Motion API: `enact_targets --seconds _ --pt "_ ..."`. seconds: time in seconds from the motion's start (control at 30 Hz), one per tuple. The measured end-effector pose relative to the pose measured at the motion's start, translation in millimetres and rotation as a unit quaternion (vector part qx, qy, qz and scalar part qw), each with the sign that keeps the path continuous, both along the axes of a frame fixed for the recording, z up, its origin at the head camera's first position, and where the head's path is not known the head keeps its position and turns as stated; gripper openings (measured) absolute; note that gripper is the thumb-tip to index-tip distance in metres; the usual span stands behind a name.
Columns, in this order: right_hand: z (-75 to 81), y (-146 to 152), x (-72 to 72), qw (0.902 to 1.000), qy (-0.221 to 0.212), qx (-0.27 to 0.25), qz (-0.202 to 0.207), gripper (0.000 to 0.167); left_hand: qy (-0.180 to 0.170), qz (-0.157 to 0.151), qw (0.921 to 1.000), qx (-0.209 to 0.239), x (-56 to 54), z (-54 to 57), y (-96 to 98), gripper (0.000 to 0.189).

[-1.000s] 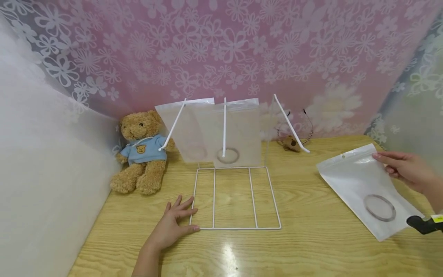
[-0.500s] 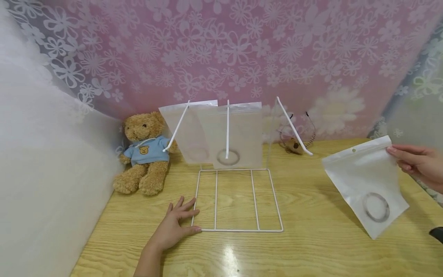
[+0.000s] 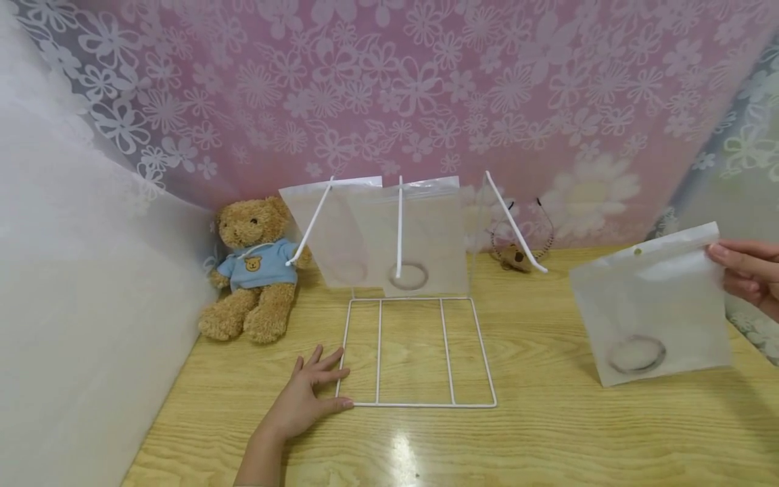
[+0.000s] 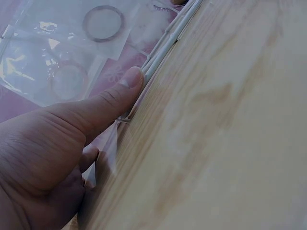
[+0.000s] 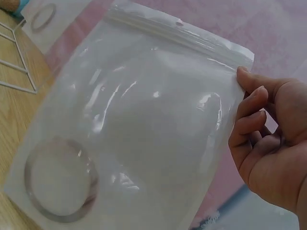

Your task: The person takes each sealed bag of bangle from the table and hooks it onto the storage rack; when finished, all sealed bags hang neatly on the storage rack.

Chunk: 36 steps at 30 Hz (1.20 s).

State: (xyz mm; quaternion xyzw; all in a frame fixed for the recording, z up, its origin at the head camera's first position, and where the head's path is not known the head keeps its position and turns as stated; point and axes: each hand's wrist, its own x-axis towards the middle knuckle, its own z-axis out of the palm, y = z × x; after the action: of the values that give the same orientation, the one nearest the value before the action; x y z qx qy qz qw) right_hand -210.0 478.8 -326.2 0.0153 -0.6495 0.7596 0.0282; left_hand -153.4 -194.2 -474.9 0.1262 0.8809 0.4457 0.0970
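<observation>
My right hand [image 3: 751, 274] pinches the upper right edge of a white zip bag [image 3: 657, 297], which hangs above the table's right side. Low inside that bag lies a ring-shaped item [image 5: 60, 179], and a small hole is punched in its top strip. With fingers spread, my left hand [image 3: 307, 396] rests at the front left corner of a white wire display rack [image 3: 426, 405]; its thumb [image 4: 117, 98] lies along the front wire. Two similar bags hang on the rack: one on the left hook [image 3: 310, 223], another bag [image 3: 432, 223] on the middle hook. No bag hangs from the right hook [image 3: 517, 226].
A teddy bear [image 3: 252, 270] in a blue top sits left of the rack. Behind the right hook, a headband [image 3: 517, 253] with a brown animal figure lies by the pink flowered curtain [image 3: 389, 81]. Wood-grain table [image 3: 548, 433] surrounds the rack.
My right hand has raised the held bag and swung its lower end leftward, nearer upright. The middle bag sways slightly right. My left hand keeps its place on the rack.
</observation>
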Motion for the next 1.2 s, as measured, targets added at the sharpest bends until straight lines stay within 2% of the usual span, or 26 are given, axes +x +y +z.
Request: enact_targets --seconds 0.07,0.17,0.33,0.4,0.53,0.77,1.03,1.13,1.2 --pt "2.6 -2 2.9 1.0 -0.002 -0.009 0.003 0.028 0.0 0.0 1.0 0.0 0.6 -0.8 -0.1 0.06" --pt "4.5 -8 6.8 0.9989 0.016 -0.036 0.025 0.032 0.002 -0.001 1.0 0.0 1.1 -2.1 0.1 0.06" --pt "7.8 -23 12.1 0.9876 0.077 -0.087 0.105 0.044 0.003 -0.003 1.0 0.002 1.3 -4.0 0.6 0.059" --pt "10.4 -32 15.9 0.9854 0.1 -0.069 0.119 0.046 0.002 -0.003 1.0 0.003 1.2 -4.5 0.7 0.059" --pt "18.0 -51 24.8 0.9837 0.118 -0.032 0.132 0.046 -0.001 -0.004 1.0 0.003 0.9 -4.9 0.7 0.059" --pt "32.5 -79 35.5 0.9773 0.104 -0.057 0.176 0.047 0.0 -0.002 1.0 0.001 0.9 -2.8 1.2 0.059" --pt "38.6 -96 39.3 0.9543 0.118 -0.112 0.251 0.049 0.004 -0.002 1.0 -0.004 0.1 -0.4 0.3 0.061" --pt "41.1 -104 39.3 0.9385 0.125 -0.131 0.294 0.05 0.002 -0.003 1.0 -0.004 0.0 -0.3 -0.5 0.06" --pt "43.5 -111 39.7 0.9213 0.132 -0.15 0.333 0.051 0.0 -0.005 1.0 -0.005 0.1 -0.6 -0.6 0.06"
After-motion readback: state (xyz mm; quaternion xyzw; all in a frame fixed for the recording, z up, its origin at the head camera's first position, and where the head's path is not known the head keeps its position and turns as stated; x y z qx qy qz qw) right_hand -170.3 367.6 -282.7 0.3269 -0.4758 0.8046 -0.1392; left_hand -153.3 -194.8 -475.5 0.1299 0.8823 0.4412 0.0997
